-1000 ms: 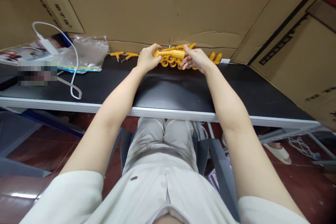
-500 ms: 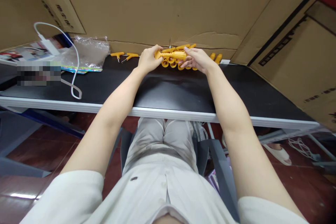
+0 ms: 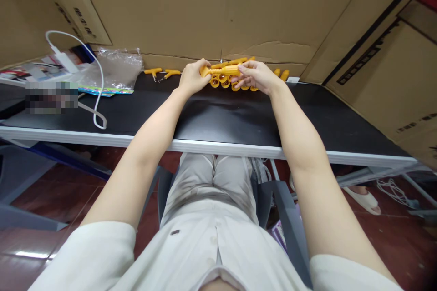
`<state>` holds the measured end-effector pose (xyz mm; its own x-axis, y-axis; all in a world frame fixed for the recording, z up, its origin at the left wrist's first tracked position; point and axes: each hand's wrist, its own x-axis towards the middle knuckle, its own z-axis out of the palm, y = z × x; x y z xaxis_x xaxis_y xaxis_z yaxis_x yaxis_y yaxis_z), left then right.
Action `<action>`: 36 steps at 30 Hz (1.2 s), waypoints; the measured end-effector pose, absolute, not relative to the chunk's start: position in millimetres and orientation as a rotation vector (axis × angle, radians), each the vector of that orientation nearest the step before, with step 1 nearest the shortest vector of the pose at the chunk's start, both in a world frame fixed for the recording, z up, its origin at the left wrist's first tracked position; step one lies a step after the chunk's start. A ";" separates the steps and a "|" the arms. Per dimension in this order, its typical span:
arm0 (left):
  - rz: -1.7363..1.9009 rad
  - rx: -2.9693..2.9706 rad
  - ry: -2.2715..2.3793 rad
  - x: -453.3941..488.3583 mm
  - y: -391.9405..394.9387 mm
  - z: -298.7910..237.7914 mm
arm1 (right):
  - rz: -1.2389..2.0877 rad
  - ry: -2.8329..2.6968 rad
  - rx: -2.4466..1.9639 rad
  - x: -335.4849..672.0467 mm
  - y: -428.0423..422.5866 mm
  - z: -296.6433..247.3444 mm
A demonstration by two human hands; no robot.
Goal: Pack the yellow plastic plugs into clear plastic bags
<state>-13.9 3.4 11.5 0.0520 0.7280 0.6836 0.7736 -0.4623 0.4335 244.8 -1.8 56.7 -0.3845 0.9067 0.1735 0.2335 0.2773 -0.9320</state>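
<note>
Between my two hands lies a yellow plastic corkscrew, held level above the far part of the black table, with a ribbed shaft and a wider fluted end. My left hand grips its left end, fingers closed around it. At the fluted right end, the thumb and fingers of my right hand pinch it. Just behind and below are several yellow tubular parts with round openings towards me, partly hidden by my right hand. Two yellow T-shaped handles with metal spirals rest left of my left hand.
Cardboard walls the table at the back and right. More yellow pieces stand beyond my right hand. To the left are a clear plastic bag, a white cable and papers.
My right hand's fingers have shifted slightly left along the fluted end of the corkscrew. My left hand keeps its grip in nearly the same place.
</note>
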 end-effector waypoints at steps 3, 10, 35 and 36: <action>-1.430 -2.249 -1.561 -17.1 7.4 9.4 | 1.102 -1.816 -1.083 242.9 4.1 52.8; -1.431 -2.277 -1.661 -16.1 6.2 14.8 | 1.050 -1.885 -1.018 248.6 4.9 51.6; -1.432 -2.269 -1.587 -17.1 4.3 13.0 | 1.015 -1.813 -1.112 241.8 -0.4 50.2; -1.449 -2.267 -1.572 -17.2 4.8 12.6 | 1.021 -1.805 -1.117 239.9 -2.6 50.5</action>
<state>-17.2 4.8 12.6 0.0587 0.7222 0.6891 0.7458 -0.4906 0.4507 239.9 -2.6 50.5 -0.3227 0.9270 0.1912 0.3137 0.2954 -0.9024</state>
